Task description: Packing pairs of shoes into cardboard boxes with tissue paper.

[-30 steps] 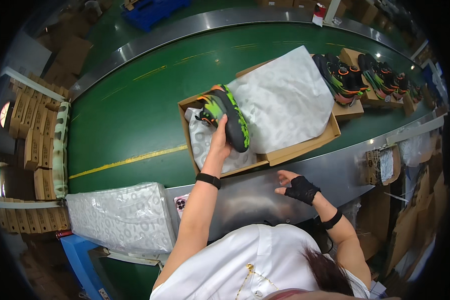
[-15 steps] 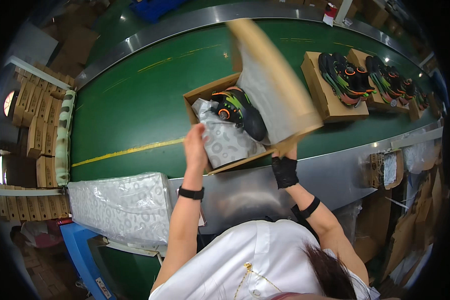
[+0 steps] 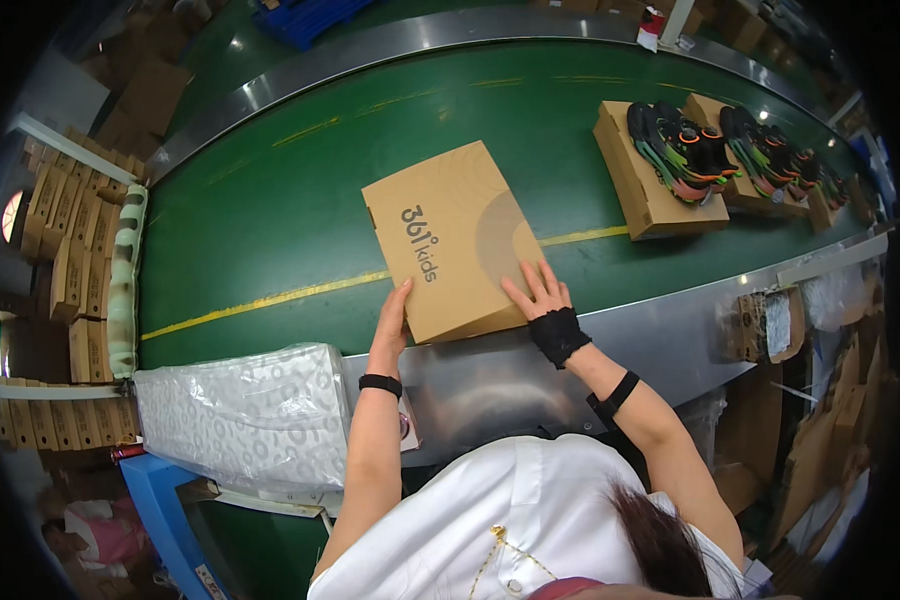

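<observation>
A closed brown cardboard shoebox (image 3: 460, 225) lies tilted on the green conveyor belt (image 3: 260, 220), its lid down over the contents, which are hidden. My left hand (image 3: 392, 320) rests against the box's near left edge, fingers stretched out along its side. On the lid's near right edge, my right hand (image 3: 542, 295), in a black fingerless glove, lies with its fingers spread. Neither hand grips the box.
Further right on the belt, sneakers (image 3: 675, 150) sit on top of closed shoeboxes (image 3: 670, 215). A plastic-wrapped stack of patterned paper (image 3: 245, 410) lies beside my left forearm. Stacked shoeboxes (image 3: 75, 240) fill the left side; a person (image 3: 110, 530) is at lower left.
The lid has swung down and closed the shoebox, hiding the sneaker and patterned paper inside. My right hand has moved from the box's near corner onto the lid.
</observation>
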The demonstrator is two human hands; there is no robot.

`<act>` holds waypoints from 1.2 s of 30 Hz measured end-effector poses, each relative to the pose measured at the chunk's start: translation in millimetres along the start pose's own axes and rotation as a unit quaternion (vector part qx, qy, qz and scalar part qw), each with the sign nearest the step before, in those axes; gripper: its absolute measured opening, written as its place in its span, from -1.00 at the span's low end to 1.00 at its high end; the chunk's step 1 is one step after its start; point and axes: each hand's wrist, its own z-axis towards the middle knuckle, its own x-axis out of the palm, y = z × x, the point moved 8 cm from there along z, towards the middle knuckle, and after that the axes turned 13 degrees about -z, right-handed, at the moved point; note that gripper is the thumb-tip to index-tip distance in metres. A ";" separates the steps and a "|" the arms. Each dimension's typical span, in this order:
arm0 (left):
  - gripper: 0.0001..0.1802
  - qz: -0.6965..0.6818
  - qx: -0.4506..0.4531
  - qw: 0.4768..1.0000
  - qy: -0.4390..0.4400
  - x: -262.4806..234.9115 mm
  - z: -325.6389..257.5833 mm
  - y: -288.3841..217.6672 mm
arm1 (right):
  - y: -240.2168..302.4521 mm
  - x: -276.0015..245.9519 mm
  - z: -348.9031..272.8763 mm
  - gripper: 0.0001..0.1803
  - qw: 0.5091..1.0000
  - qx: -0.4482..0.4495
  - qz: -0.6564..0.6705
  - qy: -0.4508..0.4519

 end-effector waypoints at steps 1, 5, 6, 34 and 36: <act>-0.47 -0.083 -0.012 0.996 0.019 5.0 -3.1 0.5 | 0.6 -7.8 2.9 -0.38 1.000 0.004 -0.003 -0.001; -0.52 -0.192 -0.012 0.978 0.081 21.3 -7.2 -17.7 | 2.6 -60.4 25.8 -0.51 0.999 0.007 -0.002 -0.047; -0.52 -0.208 -0.012 0.973 0.101 26.7 -13.4 -23.7 | 4.5 -76.6 29.1 -0.56 0.998 -0.003 0.000 -0.069; -0.54 -0.469 0.330 0.708 -0.412 -162.5 -351.1 27.0 | -349.8 -109.5 9.6 -0.46 0.954 0.159 -0.175 -0.186; -0.28 -0.426 0.287 0.758 -0.403 -118.1 -311.9 25.3 | -383.0 -97.4 16.8 -0.41 0.964 0.177 -0.184 -0.071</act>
